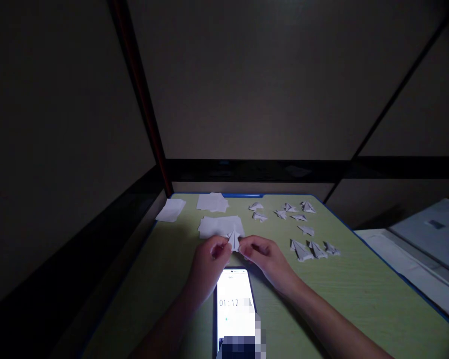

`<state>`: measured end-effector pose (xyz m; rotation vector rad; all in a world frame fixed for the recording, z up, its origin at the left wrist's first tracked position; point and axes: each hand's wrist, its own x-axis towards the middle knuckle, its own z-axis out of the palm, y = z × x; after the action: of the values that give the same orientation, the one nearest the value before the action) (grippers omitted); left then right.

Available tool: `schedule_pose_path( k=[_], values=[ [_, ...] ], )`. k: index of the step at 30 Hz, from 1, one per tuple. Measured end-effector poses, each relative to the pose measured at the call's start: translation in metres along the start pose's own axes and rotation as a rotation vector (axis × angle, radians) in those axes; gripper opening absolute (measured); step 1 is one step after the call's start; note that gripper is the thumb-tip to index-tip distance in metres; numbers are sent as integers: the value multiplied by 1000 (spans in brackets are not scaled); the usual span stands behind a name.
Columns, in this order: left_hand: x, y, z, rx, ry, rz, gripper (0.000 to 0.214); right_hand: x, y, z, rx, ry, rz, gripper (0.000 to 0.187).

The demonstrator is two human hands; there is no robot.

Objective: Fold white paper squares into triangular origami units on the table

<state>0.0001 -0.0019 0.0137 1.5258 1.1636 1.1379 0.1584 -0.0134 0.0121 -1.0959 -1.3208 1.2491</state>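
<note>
Between my two hands, above the near middle of the table, is a small white paper plane with its nose pointing away from me. My left hand pinches its left side between thumb and fingers. On the other side, my right hand is closed with thumb and fingertips at the plane's right edge. Just below the hands lies a phone with a bright screen reading 01:12; its lower part is blurred out. Behind the plane rests a stack of white paper sheets.
More paper sheets lie at the back, and another pile sits at the far left corner. Several folded paper planes are spread over the right side of the green table. A grey box-like object stands beyond the right edge.
</note>
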Motion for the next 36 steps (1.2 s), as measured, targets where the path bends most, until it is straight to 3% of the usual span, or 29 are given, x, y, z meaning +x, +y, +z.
schedule_pose_path(
  k=[5, 11, 18, 25, 36],
  values=[
    [2, 1, -2, -56, 21, -41, 20, 0, -1, 2, 9, -7, 2, 28],
    [3, 3, -6, 52, 53, 14, 20, 1, 0, 1, 9, 7, 19, 30],
    [3, 4, -6, -71, 48, -62, 28, 1, 1, -3, 25, 25, 32, 29],
    [1, 8, -4, -114, -61, -125, 21, 1, 2, -3, 34, -1, 24, 28],
    [1, 9, -4, -115, -91, -105, 17, 1, 2, -4, 71, -25, 38, 27]
  ],
)
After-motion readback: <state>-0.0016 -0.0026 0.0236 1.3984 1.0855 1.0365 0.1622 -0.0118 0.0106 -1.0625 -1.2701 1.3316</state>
